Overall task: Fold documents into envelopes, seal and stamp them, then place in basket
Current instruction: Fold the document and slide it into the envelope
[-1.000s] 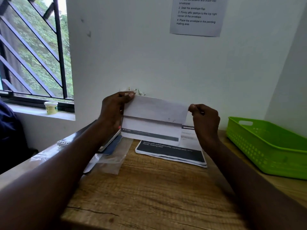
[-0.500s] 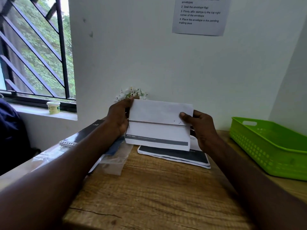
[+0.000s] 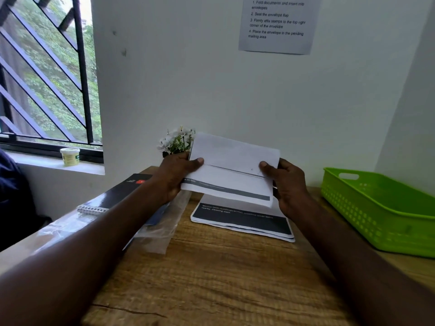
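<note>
Gripping the folded document (image 3: 231, 170) above the table (image 3: 211, 278), left hand (image 3: 176, 177) and right hand (image 3: 289, 184) pinch opposite ends

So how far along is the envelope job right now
Early. Done: one document looks folded, its top panel turned down. In hand: the left hand and right hand grip its ends above the stack of printed sheets. Left: envelope, sealing, stamp; no envelope is visible, and nothing shows in the green basket.
</note>
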Tool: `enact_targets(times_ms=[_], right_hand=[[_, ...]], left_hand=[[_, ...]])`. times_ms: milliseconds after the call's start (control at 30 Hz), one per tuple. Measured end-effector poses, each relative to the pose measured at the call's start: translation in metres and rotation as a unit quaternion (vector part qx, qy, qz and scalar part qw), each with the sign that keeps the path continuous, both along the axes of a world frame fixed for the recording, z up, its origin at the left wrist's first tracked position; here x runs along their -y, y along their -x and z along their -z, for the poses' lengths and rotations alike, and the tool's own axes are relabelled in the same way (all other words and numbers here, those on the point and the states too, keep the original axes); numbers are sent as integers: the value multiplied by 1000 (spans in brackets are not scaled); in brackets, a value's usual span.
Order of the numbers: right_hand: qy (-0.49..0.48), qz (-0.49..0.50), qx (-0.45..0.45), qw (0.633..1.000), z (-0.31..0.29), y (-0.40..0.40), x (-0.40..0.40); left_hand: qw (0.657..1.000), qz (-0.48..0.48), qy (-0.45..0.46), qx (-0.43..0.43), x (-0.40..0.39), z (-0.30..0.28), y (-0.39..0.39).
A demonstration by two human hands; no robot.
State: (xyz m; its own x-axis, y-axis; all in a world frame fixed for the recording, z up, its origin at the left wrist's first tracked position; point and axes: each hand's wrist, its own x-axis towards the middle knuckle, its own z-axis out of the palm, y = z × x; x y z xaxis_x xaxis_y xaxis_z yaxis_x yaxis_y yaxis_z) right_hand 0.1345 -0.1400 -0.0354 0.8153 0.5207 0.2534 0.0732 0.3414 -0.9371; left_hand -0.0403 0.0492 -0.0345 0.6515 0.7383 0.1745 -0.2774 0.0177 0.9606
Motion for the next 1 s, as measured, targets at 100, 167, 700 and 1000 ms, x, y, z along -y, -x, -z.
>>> enact_targets(times_ms=[100, 167, 700, 1000], right_hand=[[11, -22, -8, 1000, 1, -1, -2], [5, -19, -12, 1000, 1, -1, -3], [-14, -22, -80, 996, -1, 1, 0], [35, 181, 408, 894, 2, 10, -7]], left_hand=[[1000, -4, 8, 4, 1, 2, -1], [1000, -5, 22, 17, 1, 2, -1], [991, 32, 121, 51, -1, -6, 6], [992, -15, -122, 35, 7, -9, 4]])
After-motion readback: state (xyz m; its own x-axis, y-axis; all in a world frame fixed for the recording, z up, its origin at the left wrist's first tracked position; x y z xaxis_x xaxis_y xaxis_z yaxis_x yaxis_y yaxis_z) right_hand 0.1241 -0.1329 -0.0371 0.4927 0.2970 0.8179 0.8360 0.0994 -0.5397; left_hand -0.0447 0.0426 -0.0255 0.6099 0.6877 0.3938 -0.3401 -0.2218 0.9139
